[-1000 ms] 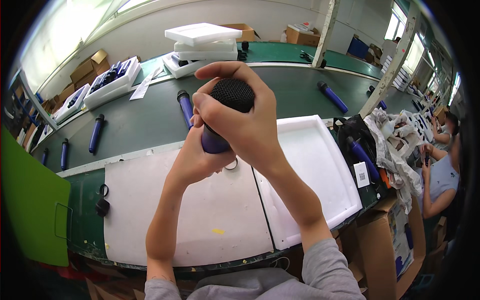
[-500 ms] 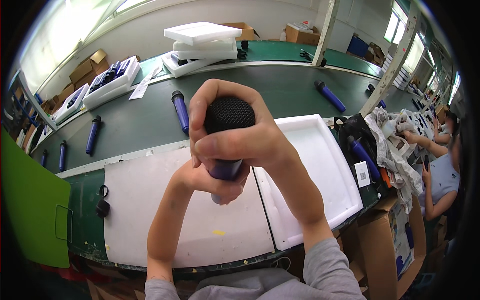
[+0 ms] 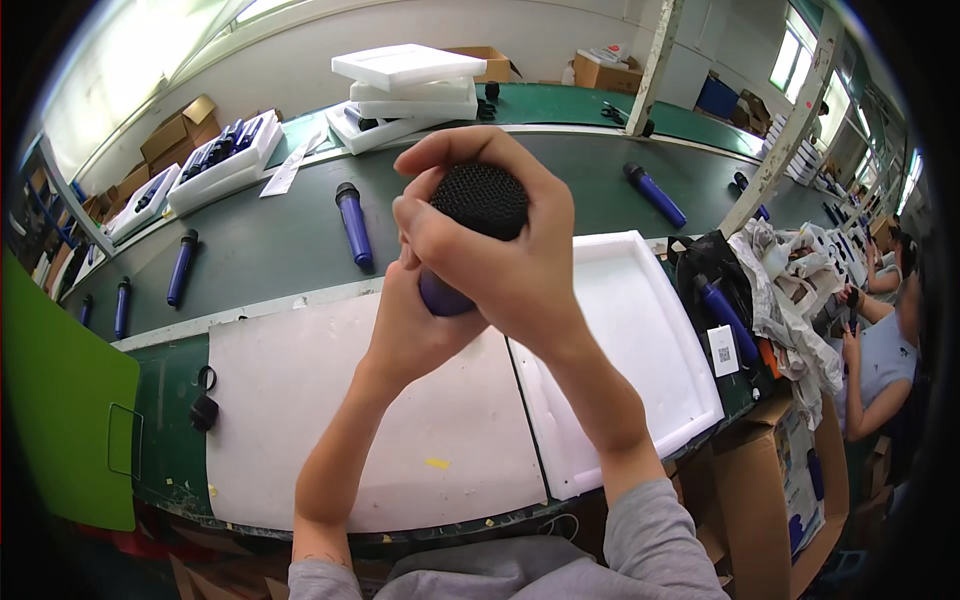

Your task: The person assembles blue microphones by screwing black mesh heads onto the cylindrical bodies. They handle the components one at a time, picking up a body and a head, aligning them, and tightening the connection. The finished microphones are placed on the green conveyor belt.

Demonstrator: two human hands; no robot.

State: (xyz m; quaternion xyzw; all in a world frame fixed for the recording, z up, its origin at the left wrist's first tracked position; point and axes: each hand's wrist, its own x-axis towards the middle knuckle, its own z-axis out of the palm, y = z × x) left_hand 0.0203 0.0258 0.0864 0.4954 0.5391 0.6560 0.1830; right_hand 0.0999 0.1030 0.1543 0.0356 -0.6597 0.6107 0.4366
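Note:
A microphone with a black mesh head (image 3: 478, 205) and a blue body is held up over the white work sheet (image 3: 300, 420), its head towards me. My left hand (image 3: 412, 325) is closed round the blue body, much of which it hides. My right hand (image 3: 530, 255) curls round the mesh head, thumb across its near side and fingers over the far side. Beyond my hands a similar blue microphone (image 3: 353, 225) lies on the dark green belt. A black ring and cap-like piece (image 3: 204, 412) rest left of the sheet.
A white foam tray (image 3: 625, 350) sits right of the sheet. Further blue microphones (image 3: 655, 195) are spread along the belt. Stacked foam trays (image 3: 415, 95) stand at the back. A green panel (image 3: 70, 400) rises at left. At far right a person (image 3: 880, 360) works beside plastic bags (image 3: 790, 300).
Both hands and the microphone have moved up and away from me. My right index finger has lifted and straightened somewhat. The microphones on the belt have shifted slightly left.

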